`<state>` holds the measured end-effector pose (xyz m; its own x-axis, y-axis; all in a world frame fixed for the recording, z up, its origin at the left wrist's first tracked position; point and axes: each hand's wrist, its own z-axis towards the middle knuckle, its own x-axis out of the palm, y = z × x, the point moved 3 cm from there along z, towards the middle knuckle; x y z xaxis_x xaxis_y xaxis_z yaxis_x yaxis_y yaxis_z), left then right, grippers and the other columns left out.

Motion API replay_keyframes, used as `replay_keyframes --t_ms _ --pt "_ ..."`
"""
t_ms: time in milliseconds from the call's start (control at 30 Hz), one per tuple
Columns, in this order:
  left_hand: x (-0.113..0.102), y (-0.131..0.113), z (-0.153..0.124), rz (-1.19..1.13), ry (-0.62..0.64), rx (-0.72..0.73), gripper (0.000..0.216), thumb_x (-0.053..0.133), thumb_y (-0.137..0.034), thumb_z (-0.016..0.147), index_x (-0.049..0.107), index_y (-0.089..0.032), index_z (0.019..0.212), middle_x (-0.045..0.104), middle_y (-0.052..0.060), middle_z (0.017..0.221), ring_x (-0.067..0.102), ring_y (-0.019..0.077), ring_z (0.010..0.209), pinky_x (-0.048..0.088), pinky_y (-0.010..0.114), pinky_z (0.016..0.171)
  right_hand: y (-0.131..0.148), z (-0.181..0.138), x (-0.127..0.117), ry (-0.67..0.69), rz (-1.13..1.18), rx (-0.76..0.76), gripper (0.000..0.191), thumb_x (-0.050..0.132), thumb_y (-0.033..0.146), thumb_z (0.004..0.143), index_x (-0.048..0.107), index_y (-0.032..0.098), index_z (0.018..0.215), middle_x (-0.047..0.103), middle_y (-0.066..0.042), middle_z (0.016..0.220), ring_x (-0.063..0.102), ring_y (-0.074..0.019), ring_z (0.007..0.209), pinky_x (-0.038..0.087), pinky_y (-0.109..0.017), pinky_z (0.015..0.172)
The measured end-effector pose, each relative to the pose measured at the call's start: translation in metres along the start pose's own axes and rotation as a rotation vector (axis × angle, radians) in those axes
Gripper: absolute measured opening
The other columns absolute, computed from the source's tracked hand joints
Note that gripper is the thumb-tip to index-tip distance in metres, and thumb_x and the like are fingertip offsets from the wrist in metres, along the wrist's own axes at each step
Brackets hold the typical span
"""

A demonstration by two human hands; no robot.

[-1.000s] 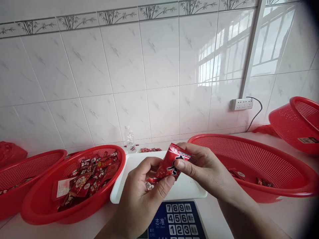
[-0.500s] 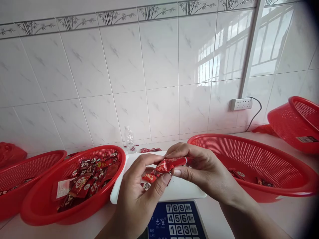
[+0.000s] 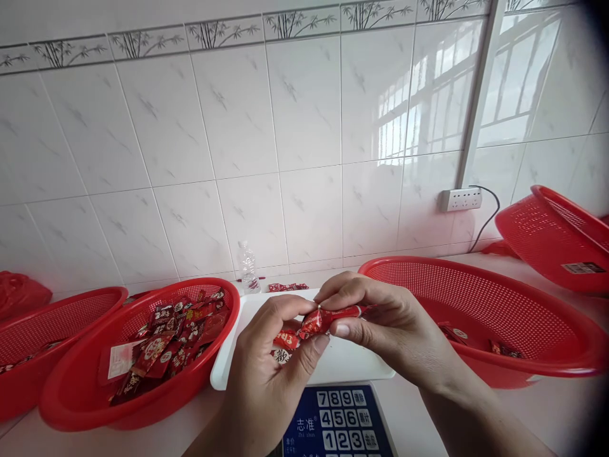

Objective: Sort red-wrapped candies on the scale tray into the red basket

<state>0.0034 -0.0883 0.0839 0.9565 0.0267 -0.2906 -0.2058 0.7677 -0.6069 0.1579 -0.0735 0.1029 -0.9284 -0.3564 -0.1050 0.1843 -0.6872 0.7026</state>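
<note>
A small red shiny wrapped packet (image 3: pixel 328 319) is pinched between both hands above the white scale pan (image 3: pixel 352 365). The thumb and fingers of my left hand (image 3: pixel 271 362) close on its left end, beside more red wrapper with a black printed character. At the other end, the thumb and index finger of my right hand (image 3: pixel 380 317) grip the packet. My fingers hide part of the wrapper, and what is inside cannot be seen. Just below the hands is the scale's blue keypad (image 3: pixel 337 419).
Left stands a red basket (image 3: pixel 66 406) of red wrapped packets (image 3: pixel 176 336), with another basket (image 3: pixel 19 397) beyond. A large red basket (image 3: pixel 476 273) with a few packets stands right; a tilted red basket (image 3: pixel 542 235) is behind it. A clear bottle (image 3: pixel 247 266) stands by the wall.
The packet has turned and shifted slightly to the right between my fingers. The tilted red basket at the far right has moved left and tipped further.
</note>
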Motion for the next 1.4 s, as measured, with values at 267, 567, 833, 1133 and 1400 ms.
replay_keyframes --t_ms 267,567,833,1133,1400 --pt "-0.0014 -0.0002 -0.0021 -0.078 -0.035 0.103 0.021 0.057 -0.013 0.087 0.059 -0.029 0.101 0.061 0.0 0.104 0.059 0.0159 0.104 0.051 0.025 0.084 -0.0021 -0.0014 -0.0014 0.02 -0.01 0.004 0.017 0.074 0.029 0.075 0.069 0.022 0.09 0.064 -0.003 0.089 0.062 -0.0169 0.084 0.054 -0.032 0.073" --pt "-0.0023 -0.0017 -0.0019 -0.046 -0.055 0.091 0.024 0.061 -0.014 0.084 0.059 -0.029 0.104 0.061 0.001 0.104 0.058 0.0166 0.104 0.05 0.028 0.089 -0.0011 -0.0012 -0.0017 0.02 0.038 -0.017 0.008 0.07 0.02 0.079 0.068 0.023 0.086 0.063 -0.002 0.088 0.061 -0.0136 0.079 0.054 -0.027 0.066" --pt "-0.0018 -0.0036 -0.0022 -0.055 -0.043 0.136 0.022 0.058 -0.01 0.086 0.061 -0.027 0.099 0.061 0.001 0.103 0.06 0.0144 0.1 0.051 0.022 0.082 -0.0003 -0.0026 -0.0011 0.031 -0.008 -0.049 0.012 0.073 0.018 0.077 0.069 0.023 0.087 0.065 -0.003 0.089 0.062 -0.0146 0.083 0.052 -0.027 0.069" --pt "-0.0004 -0.0027 -0.0015 -0.19 -0.037 0.083 0.019 0.057 -0.013 0.088 0.06 -0.029 0.099 0.06 -0.002 0.098 0.062 0.009 0.087 0.053 0.016 0.075 -0.0011 -0.0032 0.0001 0.031 -0.008 -0.081 0.009 0.071 0.017 0.078 0.067 0.021 0.085 0.064 -0.002 0.086 0.06 -0.0139 0.08 0.051 -0.028 0.068" --pt "-0.0005 -0.0028 -0.0013 -0.187 -0.047 0.113 0.019 0.056 -0.011 0.088 0.06 -0.027 0.097 0.06 -0.002 0.1 0.061 0.0098 0.091 0.053 0.016 0.074 -0.0016 -0.0047 -0.0007 0.053 -0.019 -0.058 0.011 0.071 0.022 0.079 0.065 0.022 0.089 0.062 -0.002 0.087 0.059 -0.0146 0.081 0.051 -0.03 0.069"
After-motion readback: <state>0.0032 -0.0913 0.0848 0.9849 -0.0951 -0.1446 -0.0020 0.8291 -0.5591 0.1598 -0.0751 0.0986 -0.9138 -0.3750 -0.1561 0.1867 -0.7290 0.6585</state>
